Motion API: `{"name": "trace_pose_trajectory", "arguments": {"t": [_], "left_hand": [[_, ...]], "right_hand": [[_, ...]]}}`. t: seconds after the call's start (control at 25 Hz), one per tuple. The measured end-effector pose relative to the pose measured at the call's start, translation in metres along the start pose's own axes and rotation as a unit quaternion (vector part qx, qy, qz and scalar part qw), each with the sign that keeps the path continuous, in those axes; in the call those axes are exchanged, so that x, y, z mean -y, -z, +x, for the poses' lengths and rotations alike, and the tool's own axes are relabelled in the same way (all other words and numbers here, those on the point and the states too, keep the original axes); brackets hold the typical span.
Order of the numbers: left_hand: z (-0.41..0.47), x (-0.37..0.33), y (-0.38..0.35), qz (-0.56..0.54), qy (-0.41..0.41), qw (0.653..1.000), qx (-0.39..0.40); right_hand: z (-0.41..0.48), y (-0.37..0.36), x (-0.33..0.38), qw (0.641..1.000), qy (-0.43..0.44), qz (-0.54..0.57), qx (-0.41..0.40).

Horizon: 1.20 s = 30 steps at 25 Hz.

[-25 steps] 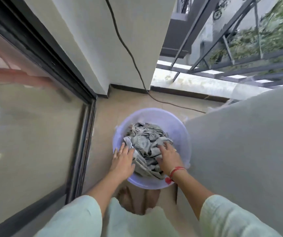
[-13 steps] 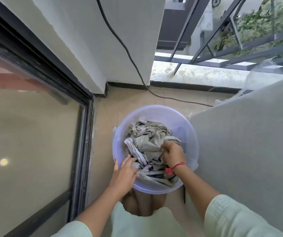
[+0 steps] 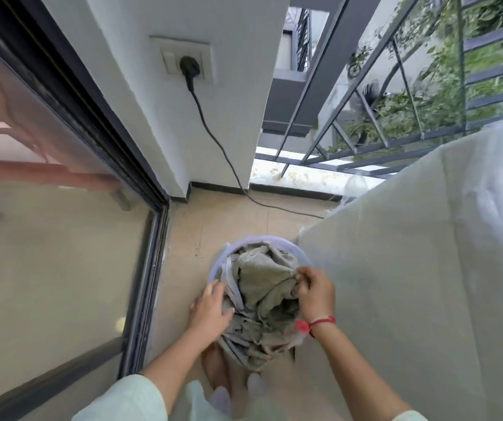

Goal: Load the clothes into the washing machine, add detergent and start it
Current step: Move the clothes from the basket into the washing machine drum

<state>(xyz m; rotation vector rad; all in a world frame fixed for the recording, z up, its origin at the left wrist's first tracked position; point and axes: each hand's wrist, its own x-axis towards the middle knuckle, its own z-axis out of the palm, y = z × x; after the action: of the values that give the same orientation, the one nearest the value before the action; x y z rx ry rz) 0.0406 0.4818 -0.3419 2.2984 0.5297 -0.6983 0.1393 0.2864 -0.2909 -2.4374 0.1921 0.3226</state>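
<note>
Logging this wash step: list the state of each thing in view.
Clothes: crumpled, heaped in the tub.
Tub: full.
Plug: in the wall socket.
Left hand: open, touching the clothes.
Right hand: grip bunched round the clothes.
Cover: draped over the machine.

Clothes (image 3: 262, 287), lower centre: muted grey-green, one piece striped grey.
Tub (image 3: 277, 239): translucent lilac.
Wrist thread (image 3: 323, 322): red.
Sleeve (image 3: 134, 399), bottom left: pale mint.
Cable (image 3: 213, 138), upper centre: black.
</note>
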Motion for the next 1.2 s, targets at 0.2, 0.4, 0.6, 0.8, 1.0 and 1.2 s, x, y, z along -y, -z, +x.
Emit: {"name": "trace_pose_trajectory", "arguments": {"t": [0.2, 0.4, 0.6, 0.8, 1.0, 1.2], "left_hand": [[0.011, 0.001, -0.002, 0.043, 0.039, 0.998, 0.015], [0.033, 0.034, -0.047, 0.047, 0.108, 0.992, 0.043], [0.076, 0.047, -0.103, -0.124, 0.222, 0.967, -0.023], [0.09, 0.044, -0.139, -0.197, 0.26, 0.943, -0.063], [0.071, 0.057, -0.127, -0.13, 0.238, 0.958, -0.097], [0.062, 0.111, -0.11, -0.043, 0.255, 0.963, -0.081]], "right_hand": [[0.004, -0.001, -0.002, 0.997, 0.055, -0.024, 0.051], [0.008, -0.045, -0.037, 0.993, 0.089, -0.022, 0.076], [0.011, -0.075, -0.084, 0.997, 0.059, -0.016, 0.056], [-0.001, -0.084, -0.128, 0.984, 0.048, -0.096, 0.143], [-0.012, -0.098, -0.131, 0.964, 0.023, -0.175, 0.198], [-0.013, -0.108, -0.101, 0.888, 0.024, -0.255, 0.381]]}}
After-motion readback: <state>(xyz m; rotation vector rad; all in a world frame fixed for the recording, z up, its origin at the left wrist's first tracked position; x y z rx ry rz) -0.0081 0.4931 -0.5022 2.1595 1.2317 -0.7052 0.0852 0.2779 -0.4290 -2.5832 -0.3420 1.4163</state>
